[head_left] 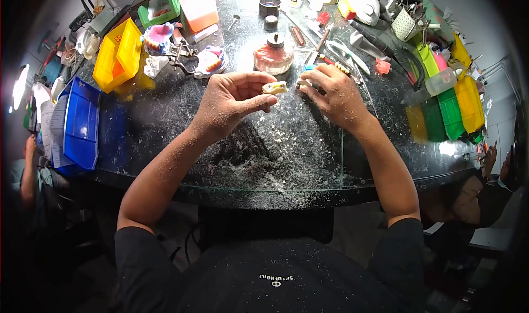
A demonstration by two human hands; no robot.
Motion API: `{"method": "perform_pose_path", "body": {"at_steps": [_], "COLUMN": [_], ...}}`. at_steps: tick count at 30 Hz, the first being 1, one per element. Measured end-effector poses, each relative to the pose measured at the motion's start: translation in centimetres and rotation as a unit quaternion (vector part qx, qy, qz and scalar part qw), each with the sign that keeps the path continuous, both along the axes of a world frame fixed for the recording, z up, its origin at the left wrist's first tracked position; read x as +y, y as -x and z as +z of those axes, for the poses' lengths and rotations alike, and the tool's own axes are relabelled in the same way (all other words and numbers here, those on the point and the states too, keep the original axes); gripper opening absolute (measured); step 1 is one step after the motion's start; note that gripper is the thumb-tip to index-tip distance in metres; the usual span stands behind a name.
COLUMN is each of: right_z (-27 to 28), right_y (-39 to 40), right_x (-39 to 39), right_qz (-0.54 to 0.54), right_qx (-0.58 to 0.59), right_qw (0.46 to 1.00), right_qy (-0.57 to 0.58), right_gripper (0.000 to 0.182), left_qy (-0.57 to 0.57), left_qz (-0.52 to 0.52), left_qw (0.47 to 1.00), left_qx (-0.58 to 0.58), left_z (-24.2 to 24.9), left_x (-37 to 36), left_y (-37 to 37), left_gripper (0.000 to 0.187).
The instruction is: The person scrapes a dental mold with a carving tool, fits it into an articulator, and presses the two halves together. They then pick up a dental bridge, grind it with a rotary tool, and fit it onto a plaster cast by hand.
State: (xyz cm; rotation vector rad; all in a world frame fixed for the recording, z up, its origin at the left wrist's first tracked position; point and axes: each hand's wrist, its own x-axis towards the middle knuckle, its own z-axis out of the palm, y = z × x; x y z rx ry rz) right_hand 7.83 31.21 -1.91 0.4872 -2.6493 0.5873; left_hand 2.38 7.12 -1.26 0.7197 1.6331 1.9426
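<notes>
My left hand (228, 101), dusted with pale shavings, pinches a small cream-coloured dental piece (274, 87) between thumb and fingertips above the bench. To its right, my right hand (335, 97) is low over the bench with fingers curled and drawn together. Something small and whitish shows at its fingertips, but I cannot make out what it is. A blue item (309, 68) shows just behind those fingers. Beyond both hands stands a round glass jar (274, 59) with reddish contents and a metal cap. Pale shavings (281, 164) cover the black bench below my hands.
Yellow (117, 57) and blue bins (82, 124) stand at left, beside dental casts (211, 59) and a bottle of orange-pink liquid (198, 9). Hand tools (322, 40) and a handpiece (368, 44) lie behind my right hand. Green bins (452, 112) line the right. Other people are partly visible at both sides.
</notes>
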Motion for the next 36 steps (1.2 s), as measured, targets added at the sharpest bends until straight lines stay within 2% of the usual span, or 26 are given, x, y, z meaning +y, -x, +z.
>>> {"method": "perform_pose_path", "body": {"at_steps": [2,6,11,17,23,26,36], "right_z": [-0.3,-0.1,-0.2,-0.4,-0.1,-0.3,-0.5], "right_y": [0.0,-0.2,0.0,0.4,0.6,0.7,1.0], "right_x": [-0.1,-0.4,0.1,0.9,0.7,1.0,1.5], "right_qz": [-0.001,-0.002,-0.027,-0.043,-0.081,-0.069,-0.091], "right_qx": [0.017,-0.028,-0.075,-0.066,-0.107,-0.078,-0.001], "right_qw": [1.000,0.999,0.994,0.992,0.978,0.987,0.986], "right_qy": [-0.013,0.018,0.080,0.102,0.161,0.121,0.142], "right_gripper": [0.020,0.022,0.020,0.021,0.021,0.022,0.011], "left_qy": [-0.002,0.014,0.013,0.005,0.010,0.011,0.020], "left_qz": [-0.005,-0.003,0.001,0.005,0.011,0.014,0.019], "left_qw": [1.000,1.000,1.000,1.000,0.999,0.999,0.999], "left_qx": [-0.015,-0.026,-0.011,0.006,0.028,0.037,0.040], "left_z": [0.3,0.1,0.1,0.4,0.3,0.3,0.3], "left_x": [0.0,0.0,0.0,0.0,0.0,0.0,0.0], "left_y": [-0.1,-0.2,-0.2,-0.3,-0.4,-0.4,-0.4], "left_gripper": [0.032,0.033,0.031,0.030,0.030,0.030,0.031]}}
